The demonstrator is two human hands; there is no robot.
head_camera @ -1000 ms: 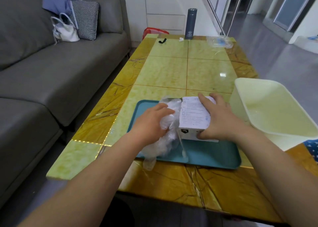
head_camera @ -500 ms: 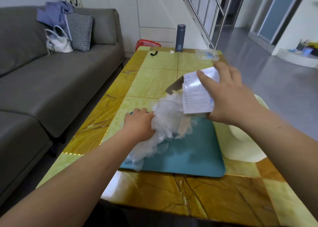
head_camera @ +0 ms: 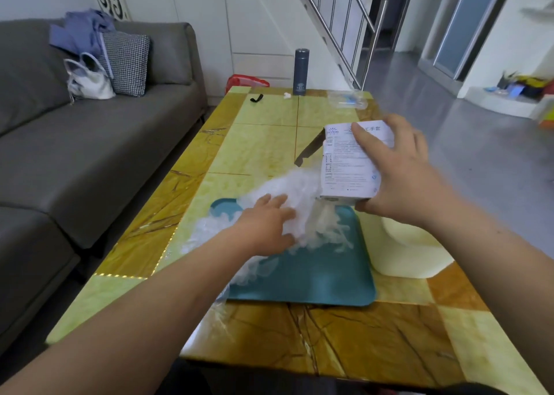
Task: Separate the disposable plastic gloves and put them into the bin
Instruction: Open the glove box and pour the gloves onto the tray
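Though flimsy, crinkly clear gloves (head_camera: 299,191) from rectangular box (head_camera: 347,161).

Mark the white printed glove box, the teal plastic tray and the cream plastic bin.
white printed glove box (head_camera: 344,170), head view, printed face
teal plastic tray (head_camera: 323,277), head view, bare floor
cream plastic bin (head_camera: 404,254), head view, outer wall

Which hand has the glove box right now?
The right hand grips the white glove box, raised above the teal tray; the left hand rests only on the loose pile of clear gloves spilling from it.
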